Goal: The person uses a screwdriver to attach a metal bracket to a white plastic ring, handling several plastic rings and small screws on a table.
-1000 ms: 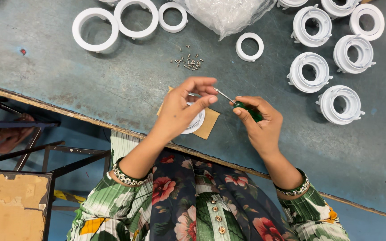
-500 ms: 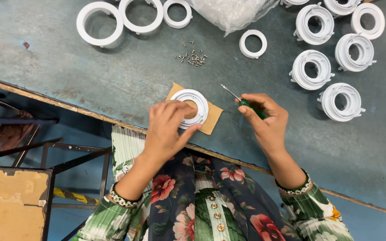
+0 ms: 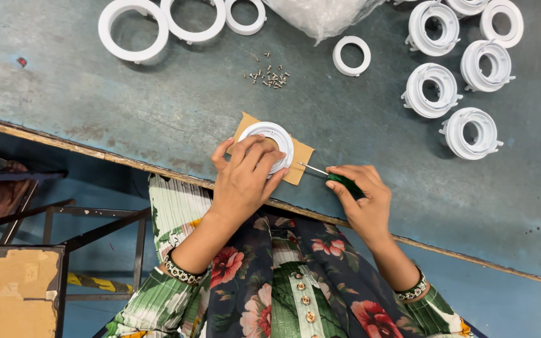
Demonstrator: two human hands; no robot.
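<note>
Left hand (image 3: 245, 178): fingers pressed on white plastic ring (image 3: 272, 143) atop brown cardboard square (image 3: 298, 159). Right hand (image 3: 361, 200): clamped round green-handled screwdriver (image 3: 330, 176), shaft pointing left toward ring.

worn grey-blue table (image 3: 126, 106), blue floor (image 3: 521, 307)

White ring's (image 3: 269, 139) near half under left-hand fingers (image 3: 253, 158) — screwdriver handle (image 3: 345, 183) mostly hidden
</note>
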